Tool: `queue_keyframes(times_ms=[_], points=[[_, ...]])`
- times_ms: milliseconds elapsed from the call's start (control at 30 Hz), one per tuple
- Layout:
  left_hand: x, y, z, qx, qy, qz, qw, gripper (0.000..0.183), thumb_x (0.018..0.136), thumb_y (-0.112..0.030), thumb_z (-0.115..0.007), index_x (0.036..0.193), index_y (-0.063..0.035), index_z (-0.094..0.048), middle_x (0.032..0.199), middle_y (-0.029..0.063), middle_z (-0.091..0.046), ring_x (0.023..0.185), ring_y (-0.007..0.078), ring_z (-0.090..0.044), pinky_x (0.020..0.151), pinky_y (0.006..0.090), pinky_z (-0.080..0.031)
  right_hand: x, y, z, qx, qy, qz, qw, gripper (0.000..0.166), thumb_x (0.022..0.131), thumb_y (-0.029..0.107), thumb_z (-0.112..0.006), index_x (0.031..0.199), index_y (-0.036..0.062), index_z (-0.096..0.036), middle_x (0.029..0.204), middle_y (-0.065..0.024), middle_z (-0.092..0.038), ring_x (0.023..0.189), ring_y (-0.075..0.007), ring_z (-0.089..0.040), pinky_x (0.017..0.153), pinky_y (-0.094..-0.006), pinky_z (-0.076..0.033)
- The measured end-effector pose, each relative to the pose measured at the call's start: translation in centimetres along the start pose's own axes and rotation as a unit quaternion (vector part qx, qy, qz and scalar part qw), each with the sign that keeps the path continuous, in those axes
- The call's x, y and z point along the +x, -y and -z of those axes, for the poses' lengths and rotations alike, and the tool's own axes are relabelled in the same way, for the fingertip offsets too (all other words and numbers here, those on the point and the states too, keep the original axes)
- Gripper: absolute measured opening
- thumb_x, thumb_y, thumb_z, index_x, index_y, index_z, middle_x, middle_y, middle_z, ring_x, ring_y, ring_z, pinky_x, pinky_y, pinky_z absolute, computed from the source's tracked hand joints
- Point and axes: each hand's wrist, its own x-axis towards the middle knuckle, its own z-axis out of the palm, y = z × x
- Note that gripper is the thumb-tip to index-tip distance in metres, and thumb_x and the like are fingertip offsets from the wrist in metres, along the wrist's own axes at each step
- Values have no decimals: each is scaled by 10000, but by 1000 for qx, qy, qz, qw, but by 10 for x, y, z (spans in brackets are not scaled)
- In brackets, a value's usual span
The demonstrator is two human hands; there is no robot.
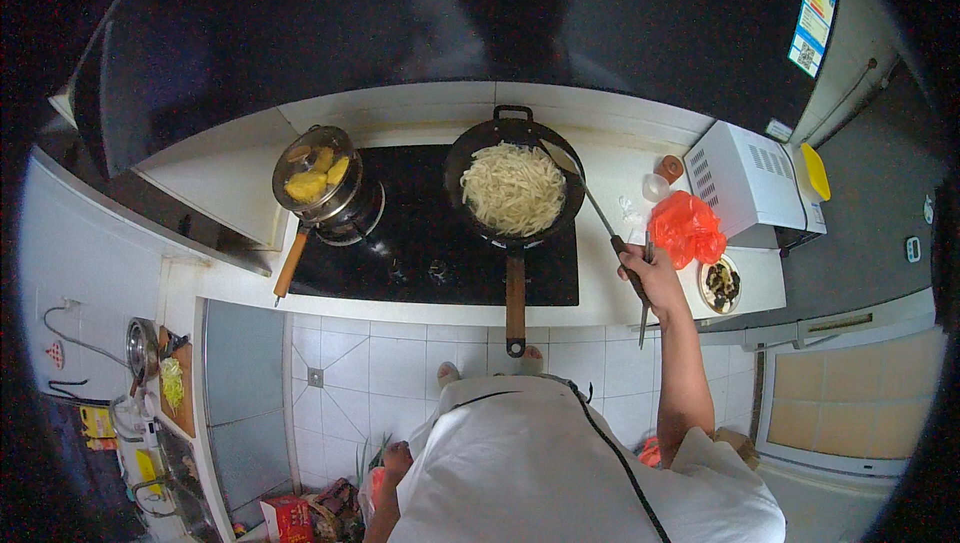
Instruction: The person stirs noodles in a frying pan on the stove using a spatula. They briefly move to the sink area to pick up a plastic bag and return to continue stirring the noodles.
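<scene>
A dark wok point(456, 198) with a wooden handle stands on the black glass cooktop point(405, 273), holding pale shredded food point(514, 186). Gripped in my right hand point(651, 276) is the black handle of a metal spatula point(596, 205); its blade lies on the wok's right inner side. A thin metal rod-like utensil point(646, 310) also passes through that hand. My left hand point(397, 457) hangs low by my left side, away from the stove; its fingers look curled, but whether it holds anything is unclear. A saucepan point(345, 228) with yellow chunks point(309, 184) above it sits on the left burner.
Right of the cooktop are a red plastic bag point(686, 228), a small clear container point(655, 187), a plate of dark and white food point(721, 285) and a white microwave oven point(750, 183). Far left, a cutting board point(184, 412) bears chopped greens. The dark range hood point(337, 32) overhangs the stove.
</scene>
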Motion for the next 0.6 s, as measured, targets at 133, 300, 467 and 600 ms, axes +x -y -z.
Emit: queue_keyframes(times_ms=[133, 300, 467, 600], points=[[17, -33, 60, -74, 8, 25, 997, 175, 749, -163, -575, 896, -67, -578, 691, 71, -578, 667, 241, -579, 582, 382, -480, -5, 1, 0, -16, -15, -22, 1000, 171, 832, 156, -594, 845, -8, -640, 623, 10, -544, 554, -68, -450, 531, -224, -340], [28, -39, 68, -265, 24, 120, 957, 119, 786, -132, -584, 870, -48, -581, 636, 35, -541, 575, 161, -536, 513, 309, -453, -8, 6, -5, -9, -27, -13, 1000, 141, 829, 141, -570, 718, 55, -558, 611, 17, -514, 530, -47, -401, 493, -212, -282], [1, 8, -11, -790, 84, 360, 489, 88, 856, -126, -544, 837, -47, -578, 585, 1, -478, 484, 124, -452, 428, 257, -374, -4, 8, -4, -12, -20, -15, 1000, 160, 832, 147, -563, 700, 57, -555, 607, 16, -511, 531, -50, -402, 494, -215, -287], [4, -1, -9, -688, 65, 424, 585, 90, 848, -131, -555, 831, -45, -577, 587, -1, -477, 489, 124, -456, 428, 266, -377, -2, -2, 1, 1, -23, -8, 1000, 145, 826, 157, -581, 791, 20, -613, 612, 17, -531, 528, -57, -424, 497, -218, -308]])
